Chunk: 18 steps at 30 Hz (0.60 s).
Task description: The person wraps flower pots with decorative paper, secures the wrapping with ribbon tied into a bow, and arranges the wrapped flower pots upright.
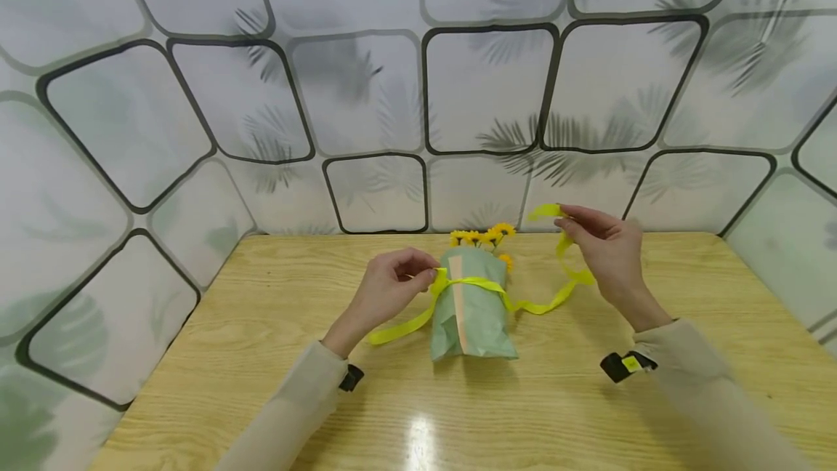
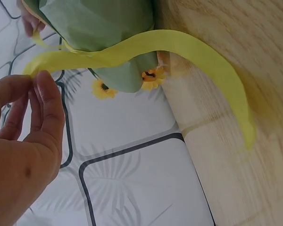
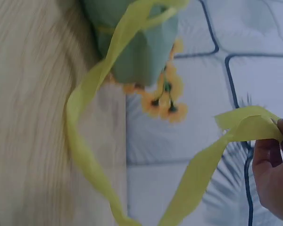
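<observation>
A bouquet of yellow flowers (image 1: 502, 230) wrapped in pale green paper (image 1: 480, 325) lies on the table, blooms toward the wall. Around its middle runs a yellow ribbon (image 1: 480, 282). At the bouquet's left side my left hand (image 1: 390, 288) pinches the ribbon between thumb and fingertips, and a loose tail (image 2: 226, 80) curves down to the tabletop. Up and to the right, my right hand (image 1: 604, 249) pinches the other length near its end, raised above the table. Between that hand and the bouquet the ribbon (image 3: 87, 165) hangs in a slack, twisted loop.
The wooden table (image 1: 261, 296) meets a wall covering (image 1: 366, 195) with dark rounded outlines and leaf shadows just behind the flowers. Dark bands (image 1: 629, 365) sit at both wrists, by the light sleeves (image 1: 700, 369).
</observation>
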Available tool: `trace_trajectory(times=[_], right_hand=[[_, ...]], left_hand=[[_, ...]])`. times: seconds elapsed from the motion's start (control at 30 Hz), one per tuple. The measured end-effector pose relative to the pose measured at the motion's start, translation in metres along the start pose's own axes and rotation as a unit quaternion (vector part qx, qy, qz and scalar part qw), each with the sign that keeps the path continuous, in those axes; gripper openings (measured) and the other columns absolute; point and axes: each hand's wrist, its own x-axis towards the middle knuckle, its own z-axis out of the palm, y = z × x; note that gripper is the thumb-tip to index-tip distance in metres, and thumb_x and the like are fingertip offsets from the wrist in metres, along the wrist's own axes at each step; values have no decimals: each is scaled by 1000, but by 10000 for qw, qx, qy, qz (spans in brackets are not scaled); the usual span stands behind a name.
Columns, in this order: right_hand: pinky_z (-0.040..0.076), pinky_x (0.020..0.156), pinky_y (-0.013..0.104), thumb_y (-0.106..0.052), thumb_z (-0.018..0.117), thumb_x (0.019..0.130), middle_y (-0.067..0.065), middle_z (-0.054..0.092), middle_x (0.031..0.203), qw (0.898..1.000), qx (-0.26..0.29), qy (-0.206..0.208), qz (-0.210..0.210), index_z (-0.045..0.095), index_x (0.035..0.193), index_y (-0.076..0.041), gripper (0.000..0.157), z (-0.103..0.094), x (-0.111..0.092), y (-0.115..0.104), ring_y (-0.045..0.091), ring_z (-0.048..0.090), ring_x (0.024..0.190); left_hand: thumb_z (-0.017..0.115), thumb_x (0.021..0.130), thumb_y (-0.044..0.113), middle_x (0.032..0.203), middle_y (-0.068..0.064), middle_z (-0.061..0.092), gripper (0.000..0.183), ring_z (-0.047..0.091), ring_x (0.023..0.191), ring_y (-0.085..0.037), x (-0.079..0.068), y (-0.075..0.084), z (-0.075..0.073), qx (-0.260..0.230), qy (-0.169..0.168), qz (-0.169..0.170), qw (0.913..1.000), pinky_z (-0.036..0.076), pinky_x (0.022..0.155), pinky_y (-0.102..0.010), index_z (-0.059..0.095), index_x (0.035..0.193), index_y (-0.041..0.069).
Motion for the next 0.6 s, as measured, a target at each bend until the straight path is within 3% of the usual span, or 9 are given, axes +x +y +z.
trace_trajectory(times=[0.13, 0.23, 0.3, 0.4, 0.47, 0.6], right_hand=[[58, 83, 15, 4, 67, 96, -10, 79, 103, 9981, -83, -586, -144, 69, 122, 11, 28, 28, -1, 1, 3, 75, 95], [58, 82, 16, 1, 66, 97, -4, 79, 110, 9910, -673, -1116, -304, 70, 123, 9, 27, 47, -3, 3, 2, 74, 96], [59, 81, 18, 0, 66, 97, 5, 78, 116, 9804, -1159, -1529, -456, 71, 123, 5, 26, 59, -5, 7, 4, 74, 97], [59, 81, 21, -1, 68, 96, 13, 75, 121, 9542, -1882, -2209, -723, 75, 121, -2, 25, 73, -10, 14, 11, 74, 102], [60, 85, 24, 0, 69, 96, 13, 74, 125, 9394, -2040, -2635, -804, 76, 119, -3, 25, 79, -13, 16, 19, 73, 109], [60, 87, 28, -2, 72, 93, 10, 75, 125, 9273, -2091, -2996, -809, 78, 113, -6, 21, 86, -18, 18, 27, 72, 113]], left_hand=[[70, 97, 14, 102, -7, 77, 12, 71, 80, -20, 0, -1, 0, -64, -56, 2, 10000, 59, 72, -26, 75, 108, 13], [70, 97, 14, 102, -8, 76, 12, 71, 81, -23, 0, -2, -1, -112, -61, -1, 9999, 60, 72, -27, 75, 108, 13], [70, 97, 14, 102, -7, 76, 12, 71, 81, -23, -1, -2, -2, -129, -45, -11, 9999, 60, 72, -28, 75, 108, 13], [71, 97, 14, 101, -7, 76, 11, 71, 79, -20, 0, -2, -2, -162, -40, 8, 9999, 60, 72, -28, 75, 107, 13], [72, 97, 14, 100, -7, 76, 11, 71, 79, -21, 0, -3, -2, -179, -55, 18, 9998, 60, 71, -28, 75, 107, 13], [73, 96, 16, 99, -7, 76, 10, 72, 81, -27, 1, -4, -1, -210, -86, 13, 9997, 60, 71, -27, 74, 105, 12]])
